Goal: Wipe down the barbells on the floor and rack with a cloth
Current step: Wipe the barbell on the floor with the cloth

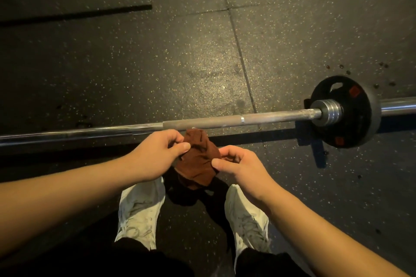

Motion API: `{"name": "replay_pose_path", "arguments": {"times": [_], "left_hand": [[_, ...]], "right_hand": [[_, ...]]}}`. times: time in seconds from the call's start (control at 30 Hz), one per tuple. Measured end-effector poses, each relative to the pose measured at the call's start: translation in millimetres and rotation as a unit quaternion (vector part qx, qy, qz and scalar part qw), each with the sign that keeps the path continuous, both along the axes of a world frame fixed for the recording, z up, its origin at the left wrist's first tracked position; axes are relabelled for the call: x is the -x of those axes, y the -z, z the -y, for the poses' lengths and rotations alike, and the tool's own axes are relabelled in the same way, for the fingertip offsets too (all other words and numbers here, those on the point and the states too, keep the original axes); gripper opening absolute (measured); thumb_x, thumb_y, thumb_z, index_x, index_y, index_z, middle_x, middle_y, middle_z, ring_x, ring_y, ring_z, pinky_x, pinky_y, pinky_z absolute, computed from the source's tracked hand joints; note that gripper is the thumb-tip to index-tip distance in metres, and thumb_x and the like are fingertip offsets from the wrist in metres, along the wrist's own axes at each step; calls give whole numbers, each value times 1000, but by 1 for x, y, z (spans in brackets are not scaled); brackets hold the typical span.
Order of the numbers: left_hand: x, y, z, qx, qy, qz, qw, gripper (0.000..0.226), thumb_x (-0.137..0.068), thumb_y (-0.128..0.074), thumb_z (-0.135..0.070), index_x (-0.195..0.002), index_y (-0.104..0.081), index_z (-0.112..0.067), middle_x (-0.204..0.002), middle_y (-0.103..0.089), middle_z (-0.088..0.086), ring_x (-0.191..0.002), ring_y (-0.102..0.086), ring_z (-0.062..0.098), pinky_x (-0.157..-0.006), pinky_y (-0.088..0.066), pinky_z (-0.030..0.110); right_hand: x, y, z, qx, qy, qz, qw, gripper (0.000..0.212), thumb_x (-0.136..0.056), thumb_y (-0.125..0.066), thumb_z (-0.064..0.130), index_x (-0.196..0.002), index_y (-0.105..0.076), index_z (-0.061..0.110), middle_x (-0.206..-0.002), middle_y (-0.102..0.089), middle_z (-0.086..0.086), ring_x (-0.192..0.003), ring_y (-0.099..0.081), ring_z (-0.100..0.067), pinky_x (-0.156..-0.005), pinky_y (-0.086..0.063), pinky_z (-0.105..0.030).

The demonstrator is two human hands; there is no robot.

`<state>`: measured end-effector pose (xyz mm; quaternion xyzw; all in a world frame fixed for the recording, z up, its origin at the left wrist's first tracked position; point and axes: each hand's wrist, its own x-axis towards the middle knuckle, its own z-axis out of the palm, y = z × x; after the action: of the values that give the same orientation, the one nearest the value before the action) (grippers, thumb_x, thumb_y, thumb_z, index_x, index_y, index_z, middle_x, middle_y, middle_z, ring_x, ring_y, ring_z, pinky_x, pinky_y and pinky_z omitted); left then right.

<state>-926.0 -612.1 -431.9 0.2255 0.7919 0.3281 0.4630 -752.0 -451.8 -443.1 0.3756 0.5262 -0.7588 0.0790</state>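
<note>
A steel barbell lies across the rubber floor, running from the left edge to the right edge. It carries a black weight plate near its right end. A bunched brown cloth hangs just in front of the bar's middle, above my feet. My left hand pinches the cloth's left side between thumb and fingers. My right hand pinches its right side. The cloth's top corner sits close to the bar; I cannot tell whether it touches.
My two white shoes stand on the speckled black floor tiles just behind the bar. A dark mat edge lies at the far left. A small dark block sits under the plate.
</note>
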Motion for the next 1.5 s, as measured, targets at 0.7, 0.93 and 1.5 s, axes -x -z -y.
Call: {"name": "replay_pose_path", "arguments": {"times": [0.7,0.93,1.5], "left_hand": [[-26,8,-27,-38,-93,132,986,6,-95,-69,-8,-101,-72,-7,-69,-69,7,-66,-63,15,-82,-55,43],[-24,7,-39,-51,-52,32,997,4,-94,-72,-13,-94,-76,-15,-68,-69,-1,-61,-59,5,-66,-49,22],[43,36,-3,68,142,-390,907,42,-86,-74,-53,-120,-66,-29,-116,-64,-6,-111,-51,19,-95,-36,43]], "right_hand": [[-3,3,7,-221,-32,-56,973,14,-80,-83,24,-85,-70,25,-130,-64,10,-123,-60,-6,-105,-46,-27],[6,2,13,-105,52,-33,993,40,-81,-83,25,-104,-51,16,-94,-72,-10,-85,-67,-20,-81,-57,-46],[33,35,-88,-642,-133,-30,754,22,-93,-74,17,-113,-76,7,-104,-66,-8,-101,-55,-29,-89,-32,-19]]}}
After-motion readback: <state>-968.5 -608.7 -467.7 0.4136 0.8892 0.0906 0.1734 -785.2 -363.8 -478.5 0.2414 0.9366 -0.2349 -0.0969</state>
